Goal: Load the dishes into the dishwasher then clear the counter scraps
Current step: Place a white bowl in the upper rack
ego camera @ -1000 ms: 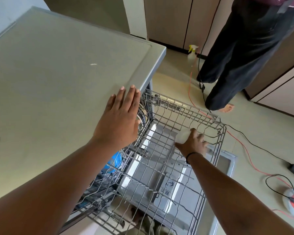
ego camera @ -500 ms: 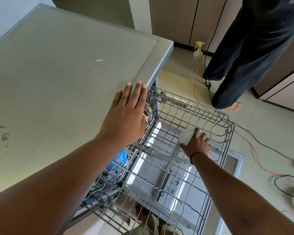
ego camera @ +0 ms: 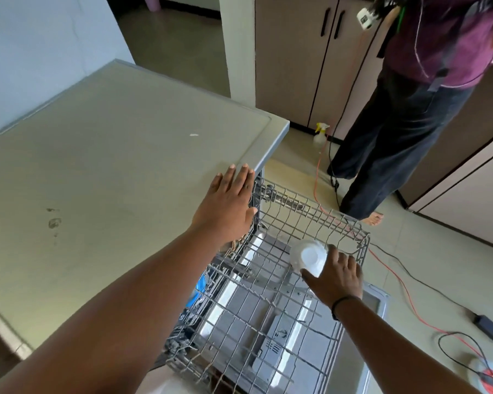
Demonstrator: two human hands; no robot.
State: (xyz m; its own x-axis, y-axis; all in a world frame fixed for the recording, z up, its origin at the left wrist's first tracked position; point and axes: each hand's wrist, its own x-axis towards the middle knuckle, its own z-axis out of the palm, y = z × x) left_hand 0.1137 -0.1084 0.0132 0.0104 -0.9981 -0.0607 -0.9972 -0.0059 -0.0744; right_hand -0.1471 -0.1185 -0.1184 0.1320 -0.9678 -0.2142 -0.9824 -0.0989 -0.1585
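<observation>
Fingers (ego camera: pixel 342 261) of our right hand (ego camera: pixel 334 278) curl round a small white bowl (ego camera: pixel 308 256), which we hold tipped over the far right part of the pulled-out wire rack (ego camera: pixel 270 317), at about four o'clock from our left hand (ego camera: pixel 225 207). Our left hand lies flat, fingers straight and together, on the grey worktop (ego camera: pixel 111 172) at its right edge, grasping nothing. Below the rack we see the open dishwasher door (ego camera: pixel 293 345), and something blue (ego camera: pixel 201 290) shows inside at the rack's nine o'clock. At one o'clock another person (ego camera: pixel 404 132) stands barefoot on the floor, beside a spray bottle (ego camera: pixel 320 136) and trailing cables (ego camera: pixel 404 282).
</observation>
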